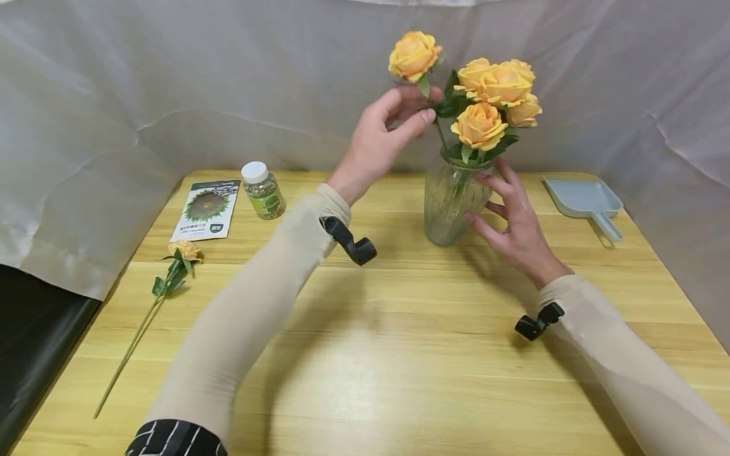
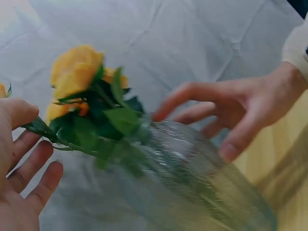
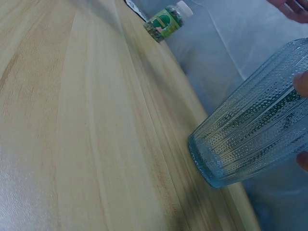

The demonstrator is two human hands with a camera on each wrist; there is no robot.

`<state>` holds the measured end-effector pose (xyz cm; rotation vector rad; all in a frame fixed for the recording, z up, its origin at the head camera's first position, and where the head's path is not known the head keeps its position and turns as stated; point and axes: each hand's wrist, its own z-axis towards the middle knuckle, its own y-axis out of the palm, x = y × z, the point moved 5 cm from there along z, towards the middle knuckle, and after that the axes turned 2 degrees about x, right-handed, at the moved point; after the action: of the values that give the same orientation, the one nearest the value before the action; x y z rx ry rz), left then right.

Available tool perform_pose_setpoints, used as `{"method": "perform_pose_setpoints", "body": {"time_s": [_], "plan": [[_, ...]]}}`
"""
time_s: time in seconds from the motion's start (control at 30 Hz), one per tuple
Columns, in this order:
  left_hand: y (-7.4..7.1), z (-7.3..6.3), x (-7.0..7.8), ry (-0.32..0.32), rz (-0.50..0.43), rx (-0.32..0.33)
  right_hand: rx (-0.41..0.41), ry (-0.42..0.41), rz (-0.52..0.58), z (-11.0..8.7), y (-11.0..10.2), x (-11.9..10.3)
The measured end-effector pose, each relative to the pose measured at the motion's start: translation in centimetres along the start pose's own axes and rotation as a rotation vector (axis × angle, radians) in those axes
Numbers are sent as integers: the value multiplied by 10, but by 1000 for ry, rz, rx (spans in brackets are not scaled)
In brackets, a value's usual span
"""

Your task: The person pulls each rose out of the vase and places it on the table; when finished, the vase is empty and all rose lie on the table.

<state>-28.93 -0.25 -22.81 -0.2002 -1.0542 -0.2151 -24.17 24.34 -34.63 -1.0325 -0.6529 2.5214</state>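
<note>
My left hand (image 1: 388,130) is raised beside the bouquet, its thumb and fingers pinching the stem of a yellow rose (image 1: 414,57) just below the bloom. That stem slants down into the mouth of a clear ribbed glass vase (image 1: 441,209), which stands upright with several more yellow roses (image 1: 496,88) and green leaves in it. At the vase's right side is my right hand (image 1: 516,221), curved loosely about the glass. Its fingertips (image 3: 301,84) overlap the glass in the right wrist view, and in the left wrist view its thumb (image 2: 231,150) lies at the vase's edge.
A single yellow rose (image 1: 184,251) lies on the wooden table (image 1: 365,380) at left. Behind it are a seed packet (image 1: 206,209) and a white-capped jar (image 1: 263,191). A light blue dustpan (image 1: 587,199) lies at back right. Grey cloth (image 1: 256,82) hangs behind.
</note>
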Motion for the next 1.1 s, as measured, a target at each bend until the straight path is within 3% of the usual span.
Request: {"method": "perform_pose_setpoints", "body": {"time_s": [0.2, 0.43, 0.6, 0.97, 1.1], "plan": [[-25, 8, 21, 46, -54, 150, 7, 20, -7, -1, 0, 0], [-53, 10, 35, 125, -100, 340, 10, 20, -4, -1, -1, -2], [-66, 7, 42, 171, -104, 372, 9, 27, -14, -2, -2, -1], [-107, -5, 47, 167, -124, 468, 11, 11, 3, 0, -1, -3], [-120, -13, 45, 151, -110, 457, 11, 10, 9, 0, 0, -4]]}}
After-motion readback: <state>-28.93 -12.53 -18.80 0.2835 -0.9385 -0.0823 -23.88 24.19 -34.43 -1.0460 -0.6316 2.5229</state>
